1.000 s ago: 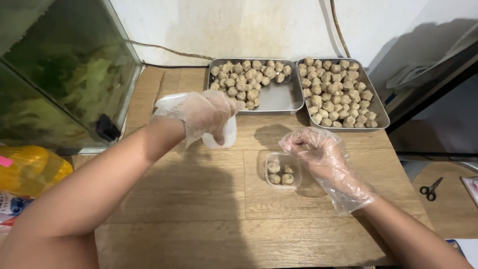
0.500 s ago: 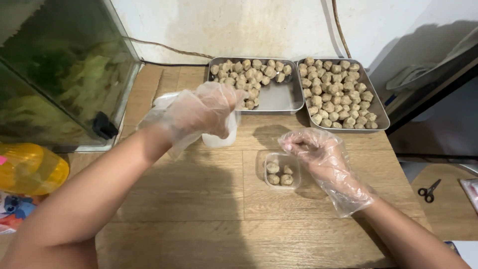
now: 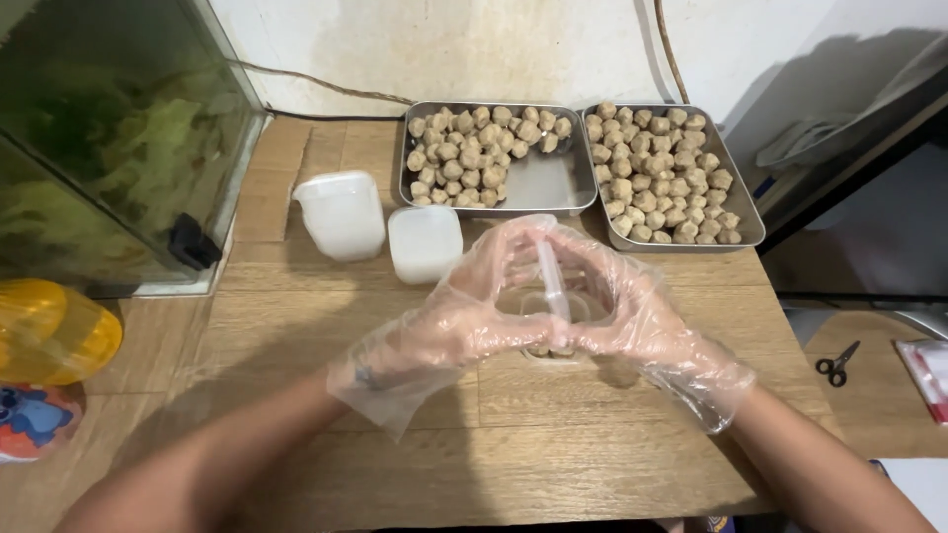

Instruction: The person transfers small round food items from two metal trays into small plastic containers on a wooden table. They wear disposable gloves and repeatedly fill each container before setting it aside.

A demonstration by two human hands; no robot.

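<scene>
Both my hands wear clear plastic gloves and meet over a small clear plastic container (image 3: 555,347) with brown food balls in it, on the wooden table (image 3: 296,326). My left hand (image 3: 474,306) and my right hand (image 3: 622,311) hold a clear lid (image 3: 551,281) on edge between them, above the container. The container is mostly hidden under my fingers.
Two metal trays of brown balls stand at the back: the left tray (image 3: 538,183) about half full, the right tray (image 3: 746,222) full. A stack of white containers (image 3: 341,212) and a stack of lids (image 3: 425,242) sit left of my hands. A glass tank (image 3: 109,148) stands far left. Scissors (image 3: 837,360) lie at right.
My left hand has come away from the white containers with a lid and moved right to meet my right hand over the small container. The view has shifted slightly.
</scene>
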